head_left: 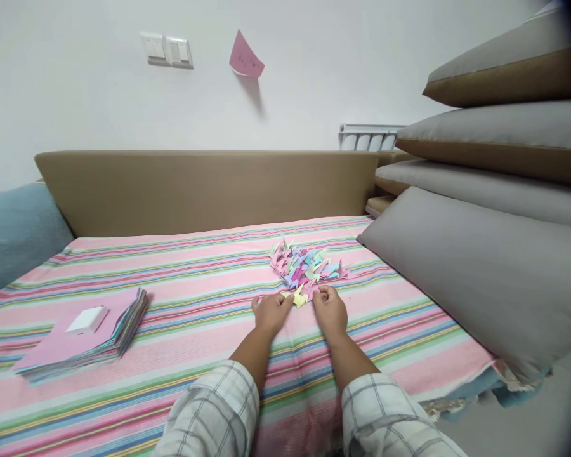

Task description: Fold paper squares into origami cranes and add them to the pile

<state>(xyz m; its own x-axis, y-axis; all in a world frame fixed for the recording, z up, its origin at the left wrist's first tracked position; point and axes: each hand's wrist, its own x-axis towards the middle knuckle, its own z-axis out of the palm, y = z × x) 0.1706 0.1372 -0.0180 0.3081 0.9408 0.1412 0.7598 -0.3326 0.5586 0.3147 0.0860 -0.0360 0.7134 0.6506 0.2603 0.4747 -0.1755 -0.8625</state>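
Note:
At the near edge of a pile of folded paper cranes point(304, 261), a yellow paper crane point(301, 297) sits between my two hands. My left hand point(270, 315) comes in from its left, thumb and index finger pinched at the pale yellow wing. On the other side my right hand point(332, 312) has its fingers curled together, the tips against a pink paper crane point(309, 289) beside the yellow one. The cranes in the pile are pink, purple, blue and green, and they overlap each other. My fingers partly hide the edges of the nearest two.
A stack of coloured paper point(57, 343) with a white box point(87, 320) on top lies on the left of the striped cloth point(181, 355). Grey cushions point(485, 266) are piled at the right. A brown backrest point(209, 193) stands behind.

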